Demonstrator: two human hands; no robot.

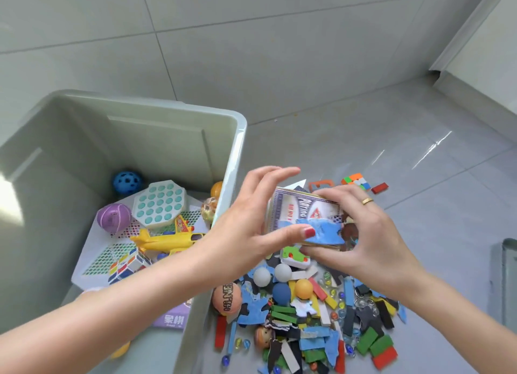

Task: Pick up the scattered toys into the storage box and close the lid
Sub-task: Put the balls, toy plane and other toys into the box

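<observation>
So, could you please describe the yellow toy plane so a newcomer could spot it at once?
Look inside the grey storage box left of the floor pile. The plane lies on a white lattice board, just below the octagonal pop-it. It is the only long, bright yellow thing there; its neighbours are round balls and a cube.

Glossy pale grey floor tiles (307,52) with thin dark grout lines spread out beyond the right hand (363,233). Far above and to its right, a white baseboard (464,29) runs diagonally and turns a corner. A bright light streak (436,144) gleams on the tile between.
</observation>
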